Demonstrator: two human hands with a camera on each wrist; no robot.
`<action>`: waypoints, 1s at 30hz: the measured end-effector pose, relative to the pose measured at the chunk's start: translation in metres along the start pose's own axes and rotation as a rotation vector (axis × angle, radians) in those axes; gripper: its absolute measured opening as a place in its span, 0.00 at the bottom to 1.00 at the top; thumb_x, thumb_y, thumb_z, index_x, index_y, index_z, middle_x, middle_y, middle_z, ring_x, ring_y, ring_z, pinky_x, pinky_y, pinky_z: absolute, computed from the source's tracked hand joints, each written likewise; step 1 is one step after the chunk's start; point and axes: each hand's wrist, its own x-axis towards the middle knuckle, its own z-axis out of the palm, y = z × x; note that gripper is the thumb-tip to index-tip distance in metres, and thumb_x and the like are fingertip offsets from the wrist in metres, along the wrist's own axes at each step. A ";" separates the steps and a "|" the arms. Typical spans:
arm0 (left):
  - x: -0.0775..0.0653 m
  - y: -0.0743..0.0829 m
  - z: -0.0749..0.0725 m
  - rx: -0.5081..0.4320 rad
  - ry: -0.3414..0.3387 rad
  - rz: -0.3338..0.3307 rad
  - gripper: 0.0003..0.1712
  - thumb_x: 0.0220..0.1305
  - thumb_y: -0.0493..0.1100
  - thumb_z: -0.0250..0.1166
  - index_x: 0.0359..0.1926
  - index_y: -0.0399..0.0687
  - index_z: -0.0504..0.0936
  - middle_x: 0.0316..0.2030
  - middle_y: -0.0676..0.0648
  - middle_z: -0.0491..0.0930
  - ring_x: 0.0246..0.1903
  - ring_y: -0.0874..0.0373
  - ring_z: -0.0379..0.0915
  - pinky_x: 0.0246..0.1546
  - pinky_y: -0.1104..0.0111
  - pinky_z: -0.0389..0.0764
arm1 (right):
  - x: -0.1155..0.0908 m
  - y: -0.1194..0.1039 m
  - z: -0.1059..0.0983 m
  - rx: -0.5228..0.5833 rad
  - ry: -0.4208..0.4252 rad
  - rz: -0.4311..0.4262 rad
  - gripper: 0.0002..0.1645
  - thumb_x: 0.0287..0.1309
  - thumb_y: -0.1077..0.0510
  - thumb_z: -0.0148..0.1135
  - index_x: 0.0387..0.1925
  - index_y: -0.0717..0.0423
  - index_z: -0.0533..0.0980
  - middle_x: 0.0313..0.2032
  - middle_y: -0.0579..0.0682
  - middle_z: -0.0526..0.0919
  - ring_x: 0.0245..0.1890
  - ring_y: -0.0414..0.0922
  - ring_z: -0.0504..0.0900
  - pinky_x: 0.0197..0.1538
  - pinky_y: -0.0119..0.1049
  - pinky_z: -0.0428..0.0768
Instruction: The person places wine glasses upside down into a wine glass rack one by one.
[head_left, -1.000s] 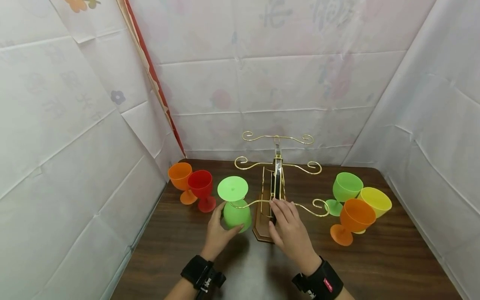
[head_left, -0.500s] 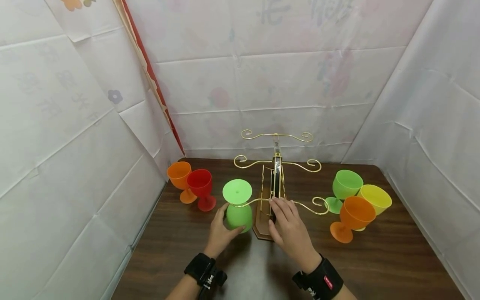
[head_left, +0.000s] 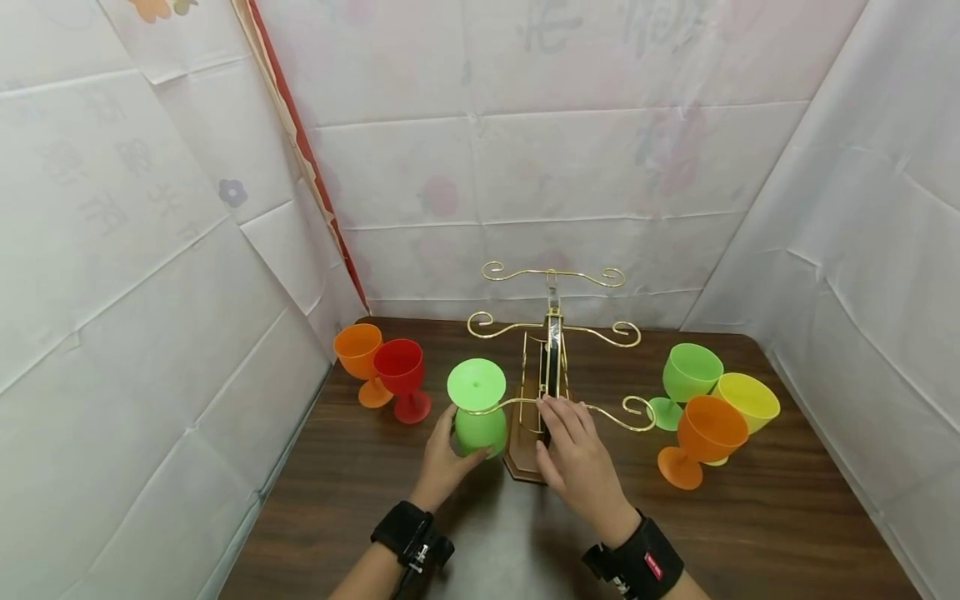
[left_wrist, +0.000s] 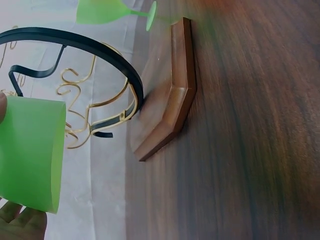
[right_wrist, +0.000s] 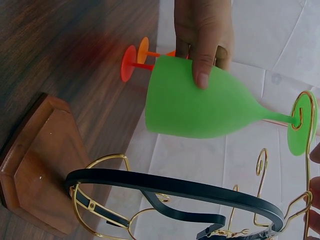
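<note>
The green goblet (right_wrist: 215, 107) is upside down, its foot (right_wrist: 296, 141) at the gold rack's (head_left: 553, 342) hook (right_wrist: 312, 117).

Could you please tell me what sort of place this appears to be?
Probably a makeshift indoor recording booth: pale sheets enclose a wood-grain table on three sides, and the person wears black wristbands with small devices attached.

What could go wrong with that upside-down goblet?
The held green goblet could drop if the left hand lets go before its foot is secure on the gold hook. The rack might tip if the right hand resting on it lifts. Pulling back, the left hand may knock the red goblet.
</note>
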 end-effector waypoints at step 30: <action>0.011 -0.041 -0.066 -0.227 0.383 -0.280 0.44 0.59 0.46 0.67 0.70 0.38 0.53 0.68 0.38 0.57 0.66 0.43 0.52 0.67 0.51 0.53 | -0.003 0.002 0.004 0.001 0.002 0.026 0.26 0.61 0.56 0.49 0.58 0.66 0.70 0.55 0.60 0.73 0.56 0.58 0.70 0.57 0.57 0.67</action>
